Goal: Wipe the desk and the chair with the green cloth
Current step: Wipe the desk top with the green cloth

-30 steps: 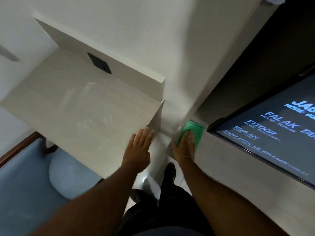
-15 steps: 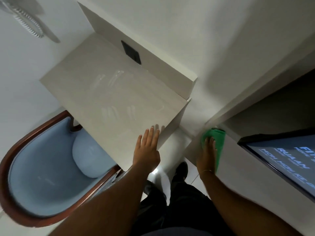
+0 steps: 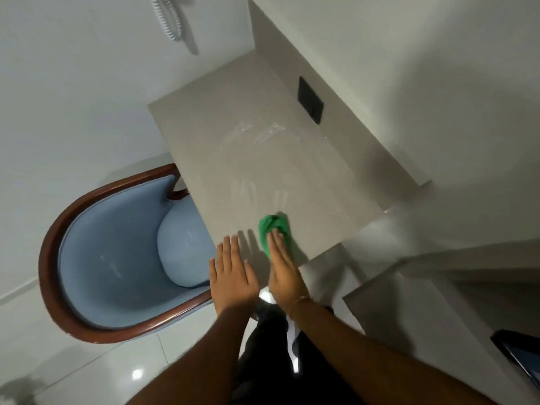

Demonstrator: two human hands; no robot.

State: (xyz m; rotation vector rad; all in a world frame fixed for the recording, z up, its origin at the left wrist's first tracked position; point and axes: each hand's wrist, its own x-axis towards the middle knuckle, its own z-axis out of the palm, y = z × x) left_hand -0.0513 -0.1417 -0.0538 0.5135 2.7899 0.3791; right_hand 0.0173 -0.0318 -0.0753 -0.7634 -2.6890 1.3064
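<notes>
The green cloth (image 3: 270,227) lies bunched on the near part of the pale beige desk (image 3: 263,159). My right hand (image 3: 285,273) presses flat on the cloth, fingers straight, covering its near half. My left hand (image 3: 232,276) is flat and open beside it at the desk's near edge, holding nothing. The chair (image 3: 117,258), light blue padding in a curved dark wooden frame, is tucked under the desk's left side with a round blue cushion (image 3: 181,247) on its seat.
A black socket plate (image 3: 310,99) sits in the desk's raised back panel. A white corded phone (image 3: 172,16) hangs on the wall above. A lower beige counter (image 3: 409,302) and a screen corner (image 3: 520,355) lie to the right. Glossy white floor tiles below.
My right hand has carried the green cloth from the right-hand counter onto the desk. My left hand stays at the desk's near edge. The view has swung left, showing the whole chair.
</notes>
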